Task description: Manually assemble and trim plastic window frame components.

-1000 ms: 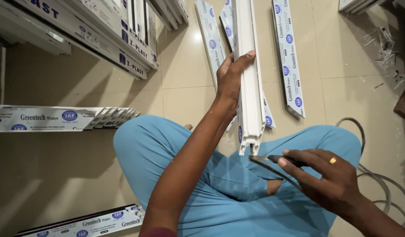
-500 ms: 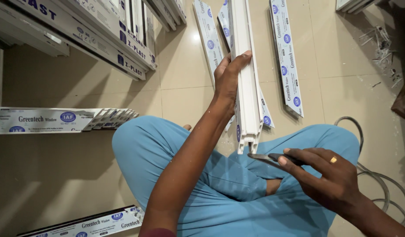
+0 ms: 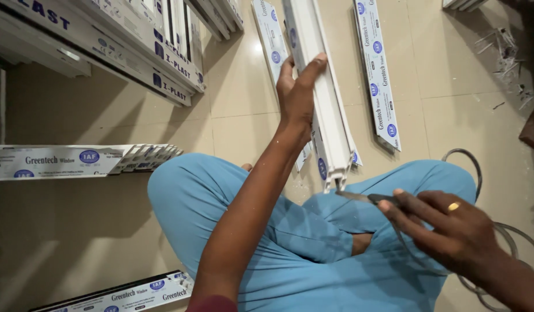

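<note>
- The left hand (image 3: 297, 92) is closed around a long white plastic window profile (image 3: 324, 110), fingers wrapped over its upper edge, thumb on the near side. The profile runs from the top of the view down to its cut end (image 3: 336, 182), which hangs just above the crossed legs in blue trousers (image 3: 290, 242).
- The right hand (image 3: 452, 231), with a gold ring (image 3: 453, 206) on one finger, is clenched on the dark handle of a thin blade tool (image 3: 359, 197); the tip sits right at the cut end, touching or nearly so. Its exact type cannot be made out.
- My judgement is that the step is trimming or cleaning the cut end. It would go best with the left hand's grip kept firm so the profile does not twist, and with the blade stroked away from the legs.
- The left hand sits well up the length; a grip closer to the end would likely curb flex.
- Light strokes should suit thin plastic walls; heavy pressure risks a slip toward the thigh.
- A grey cable (image 3: 481, 167) loops on the tiled floor (image 3: 244, 133) by the right knee, near the working elbow. More wrapped profiles (image 3: 378, 75) lie on the floor beyond.
</note>
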